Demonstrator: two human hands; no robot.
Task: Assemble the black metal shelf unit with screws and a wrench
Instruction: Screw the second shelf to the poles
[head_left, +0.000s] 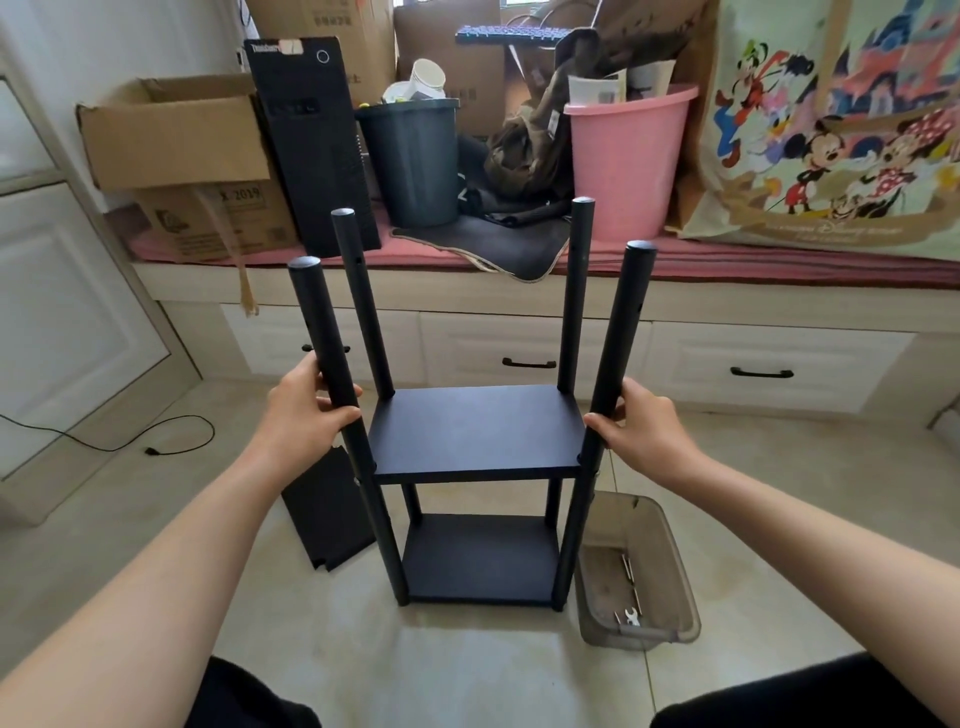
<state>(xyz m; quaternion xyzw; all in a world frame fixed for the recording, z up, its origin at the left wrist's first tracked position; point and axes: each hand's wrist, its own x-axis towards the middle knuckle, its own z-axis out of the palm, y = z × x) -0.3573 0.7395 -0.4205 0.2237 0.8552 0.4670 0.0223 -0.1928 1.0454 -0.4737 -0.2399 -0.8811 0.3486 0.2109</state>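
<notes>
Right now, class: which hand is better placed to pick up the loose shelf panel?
Left. The left hand grips the post directly above the loose shelf panel; the right hand is across the unit.

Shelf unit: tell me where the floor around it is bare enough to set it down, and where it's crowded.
Bare tile lies in front of the shelf unit, between the knees, and far left between the loose black panel and the black cable. Crowded: the panel lies by the left legs, the brown bin holding the wrench sits by the right legs.

Single head-worn wide-angle view, looking forward and down, close over shelf unit
</notes>
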